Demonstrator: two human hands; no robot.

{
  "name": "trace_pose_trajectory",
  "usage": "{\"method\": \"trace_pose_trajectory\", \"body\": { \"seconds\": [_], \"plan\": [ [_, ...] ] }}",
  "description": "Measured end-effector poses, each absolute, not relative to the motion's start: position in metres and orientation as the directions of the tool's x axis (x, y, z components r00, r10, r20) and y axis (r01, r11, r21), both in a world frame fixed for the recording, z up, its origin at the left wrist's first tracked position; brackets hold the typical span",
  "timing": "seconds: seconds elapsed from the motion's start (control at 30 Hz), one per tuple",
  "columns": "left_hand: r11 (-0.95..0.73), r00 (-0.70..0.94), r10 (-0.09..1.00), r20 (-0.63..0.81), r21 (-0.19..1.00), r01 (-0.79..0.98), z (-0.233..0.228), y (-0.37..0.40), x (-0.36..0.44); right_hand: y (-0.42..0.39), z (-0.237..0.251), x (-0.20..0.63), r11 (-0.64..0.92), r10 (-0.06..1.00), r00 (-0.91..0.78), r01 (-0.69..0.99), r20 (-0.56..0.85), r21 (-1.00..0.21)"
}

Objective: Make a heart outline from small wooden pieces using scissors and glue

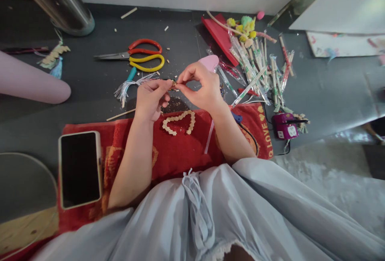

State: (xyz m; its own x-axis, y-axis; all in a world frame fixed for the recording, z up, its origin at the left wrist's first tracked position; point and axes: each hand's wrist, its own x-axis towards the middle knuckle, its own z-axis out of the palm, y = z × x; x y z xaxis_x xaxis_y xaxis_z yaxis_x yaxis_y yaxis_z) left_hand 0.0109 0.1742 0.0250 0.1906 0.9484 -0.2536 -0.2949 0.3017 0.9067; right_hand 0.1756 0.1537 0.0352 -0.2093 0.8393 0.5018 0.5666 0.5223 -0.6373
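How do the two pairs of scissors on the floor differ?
The red-handled scissors lie farther from the person, with long bare blades pointing left; the yellow-handled scissors lie nearer, just below them, and their blades are not clearly visible. The red handles sit above and partly over the yellow ones. Both lie flat on the dark floor, handles to the right, untouched by the left hand or right hand.

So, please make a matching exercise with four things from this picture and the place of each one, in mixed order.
Things:
1. phone
2. scissors
3. heart-shaped bead chain
4. purple device

Places:
A. on the dark floor, beyond the left hand
B. on the red cloth, below both hands
C. off the cloth's right end
D. on the cloth's left end

Pairs: 1-D, 2-A, 3-B, 4-C
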Motion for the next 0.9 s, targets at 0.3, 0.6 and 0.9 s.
{"method": "trace_pose_trajectory", "body": {
  "seconds": [0.3, 0.6, 0.9],
  "plan": [
    [0.349, 0.279, 0.922, -0.268, 0.888, -0.301, 0.032, 0.173, 0.008, 0.163, 0.037, 0.185, 0.621, 0.78, -0.358, 0.535, 0.513, -0.573],
    [0.343, 0.336, 0.909, -0.246, 0.9, -0.27, 0.031, 0.172, 0.006, 0.163, 0.042, 0.187, 0.66, 0.751, -0.429, 0.504, 0.502, -0.557],
    [0.373, 0.348, 0.9, -0.264, 0.879, -0.297, 0.032, 0.172, 0.007, 0.161, 0.043, 0.186, 0.667, 0.744, -0.423, 0.51, 0.517, -0.543]
  ]
}}
